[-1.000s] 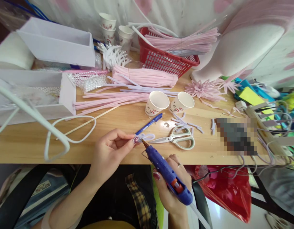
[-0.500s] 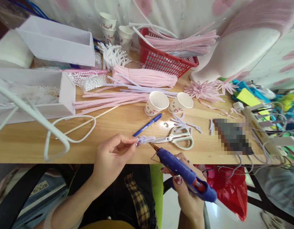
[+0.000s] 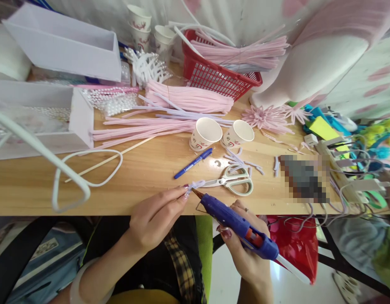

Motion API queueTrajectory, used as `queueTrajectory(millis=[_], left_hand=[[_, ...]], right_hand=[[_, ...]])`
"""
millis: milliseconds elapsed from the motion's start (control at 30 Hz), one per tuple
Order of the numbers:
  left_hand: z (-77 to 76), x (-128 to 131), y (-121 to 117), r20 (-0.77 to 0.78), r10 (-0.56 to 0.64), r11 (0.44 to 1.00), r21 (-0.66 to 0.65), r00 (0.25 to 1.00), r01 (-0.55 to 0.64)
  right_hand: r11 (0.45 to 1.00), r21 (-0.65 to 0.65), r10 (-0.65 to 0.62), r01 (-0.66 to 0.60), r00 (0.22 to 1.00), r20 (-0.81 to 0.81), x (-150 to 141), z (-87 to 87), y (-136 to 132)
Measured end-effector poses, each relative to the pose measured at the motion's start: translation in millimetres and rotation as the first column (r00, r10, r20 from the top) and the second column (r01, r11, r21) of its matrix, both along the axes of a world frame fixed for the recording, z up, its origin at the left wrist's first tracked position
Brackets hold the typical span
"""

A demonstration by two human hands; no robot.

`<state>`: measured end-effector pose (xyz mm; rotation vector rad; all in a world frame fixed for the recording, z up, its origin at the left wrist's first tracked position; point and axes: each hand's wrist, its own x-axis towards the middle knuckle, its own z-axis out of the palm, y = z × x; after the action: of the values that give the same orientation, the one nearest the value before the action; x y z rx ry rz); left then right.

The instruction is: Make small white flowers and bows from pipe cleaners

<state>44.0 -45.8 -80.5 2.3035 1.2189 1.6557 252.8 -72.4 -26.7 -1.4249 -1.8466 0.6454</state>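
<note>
My left hand pinches a small bent piece of pale lilac pipe cleaner over the front edge of the wooden table. My right hand grips a blue hot-glue gun. Its copper nozzle points up and left and touches the lilac piece at my left fingertips. A white glue stick juts out of the gun's back end, low and to the right.
White-handled scissors and a blue pen lie just beyond my hands. Two paper cups, pink pipe-cleaner bundles, a red basket, white boxes, a white wire loop and a power strip crowd the table.
The glue gun's nozzle drew back to the right from the lilac piece, then returned to it. My left hand turned and sank slightly toward the table edge.
</note>
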Motion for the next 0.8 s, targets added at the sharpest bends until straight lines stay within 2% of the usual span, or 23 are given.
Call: queueTrajectory(millis=[167, 400, 533, 667, 800], left_hand=[[0.6, -0.8, -1.6, -0.028, 0.0, 1.0, 0.008, 1.0, 0.0], [0.0, -2.7, -4.0, 0.017, -0.018, 0.998, -0.052, 1.0, 0.019], [1.4, -2.6, -3.7, 0.039, -0.044, 0.993, -0.104, 0.998, 0.047], [4.4, -1.8, -2.0, 0.039, -0.024, 0.997, -0.066, 0.999, 0.027], [7.6, 0.2, 1.3, 0.171, -0.014, 0.993, -0.112, 0.985, 0.034]], right_hand=[[1.0, -0.005, -0.004, 0.004, 1.0, 0.006, 1.5, 1.3, 0.5], [0.997, 0.074, -0.034, 0.035, 0.999, -0.003, 1.9, 3.3, 1.7], [1.0, 0.019, -0.017, 0.017, 1.0, 0.017, 2.3, 5.0, 0.9], [1.0, -0.016, 0.017, -0.017, 1.0, 0.003, 2.1, 5.2, -0.7], [1.0, -0.004, 0.008, -0.008, 0.999, -0.036, 1.6, 3.4, -1.1]])
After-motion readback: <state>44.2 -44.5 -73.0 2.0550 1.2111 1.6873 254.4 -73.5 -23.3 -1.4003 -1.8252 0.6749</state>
